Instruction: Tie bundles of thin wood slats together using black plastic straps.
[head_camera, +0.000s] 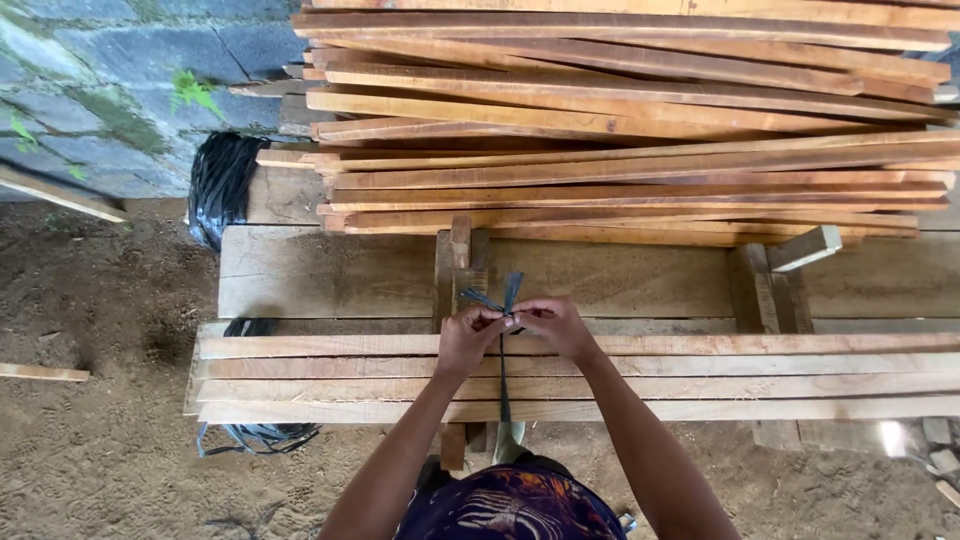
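Observation:
A bundle of long wooden slats (300, 378) lies flat across a rough wooden bench (330, 275) in front of me. A dark plastic strap (503, 385) runs over the bundle from front to back. Both my hands meet at its far edge. My left hand (468, 338) pinches one end of the strap. My right hand (556, 324) pinches the other end. The two loose ends (500, 295) stick up in a V just beyond my fingers, where the strap crosses like a knot.
A big stack of wooden slats (640, 130) fills the back of the bench. A roll of black strapping (220, 185) sits at the bench's left end, with more strapping (262, 435) on the sandy ground below. A stone wall (110, 90) stands at far left.

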